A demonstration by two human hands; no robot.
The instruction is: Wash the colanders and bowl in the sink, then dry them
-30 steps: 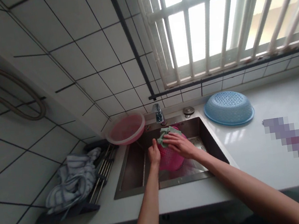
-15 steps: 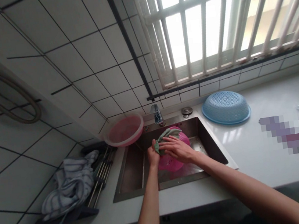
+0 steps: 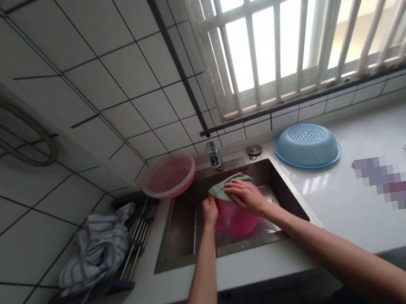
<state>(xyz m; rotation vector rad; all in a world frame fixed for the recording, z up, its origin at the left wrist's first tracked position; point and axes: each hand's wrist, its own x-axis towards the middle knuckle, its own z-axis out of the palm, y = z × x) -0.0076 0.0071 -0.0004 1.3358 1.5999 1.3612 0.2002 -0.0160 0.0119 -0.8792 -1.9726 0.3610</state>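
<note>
A bright pink perforated basket (image 3: 233, 218) is held over the steel sink (image 3: 177, 223). My left hand (image 3: 210, 211) grips its left rim, fingers closed round the edge. My right hand (image 3: 246, 197) lies on top of the basket and presses a green cloth (image 3: 220, 189) against it, fingers curled over the cloth. The tap (image 3: 213, 154) stands just behind the basket at the sink's back edge.
A pale pink basin (image 3: 169, 176) leans at the sink's back left corner. A blue basket (image 3: 306, 145) lies upside down on the white counter (image 3: 346, 202) to the right. A striped towel (image 3: 95, 247) lies on a dish rack at the left. Barred window behind.
My right hand and the green cloth have slid from the basket's left side up over its top. The left hand stays on the rim.
</note>
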